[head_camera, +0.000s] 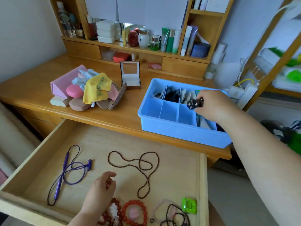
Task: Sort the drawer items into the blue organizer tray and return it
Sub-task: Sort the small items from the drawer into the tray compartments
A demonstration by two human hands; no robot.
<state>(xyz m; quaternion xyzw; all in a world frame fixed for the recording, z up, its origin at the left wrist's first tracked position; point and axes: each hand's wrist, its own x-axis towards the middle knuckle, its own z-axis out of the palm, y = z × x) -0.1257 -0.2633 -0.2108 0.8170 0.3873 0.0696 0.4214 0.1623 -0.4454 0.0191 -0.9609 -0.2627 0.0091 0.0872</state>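
Note:
The blue organizer tray (pixel 182 134) stands on the desk at the right, with white dividers and small packets in its back and right compartments. My right hand (pixel 211 105) hovers over it and pinches a small black metal item (pixel 194 103) above a front compartment. The wooden drawer (pixel 179 163) is pulled open below. In it lie a purple neckband earphone (pixel 71 170), a long dark bead necklace (pixel 141 165), red bead bracelets (pixel 135 211), thin cord bracelets (pixel 172 214) and a green gadget (pixel 189 206). My left hand (pixel 101 191) is inside the drawer, fingers curled round a red bead bracelet.
A pile of glasses cases (pixel 75 93) and a yellow cloth (pixel 96 88) sits on the desk at the left. An open watch box (pixel 130 77) stands behind it. Bottles and jars (pixel 146 38) fill the back shelf. A power strip (pixel 244 93) lies right of the tray.

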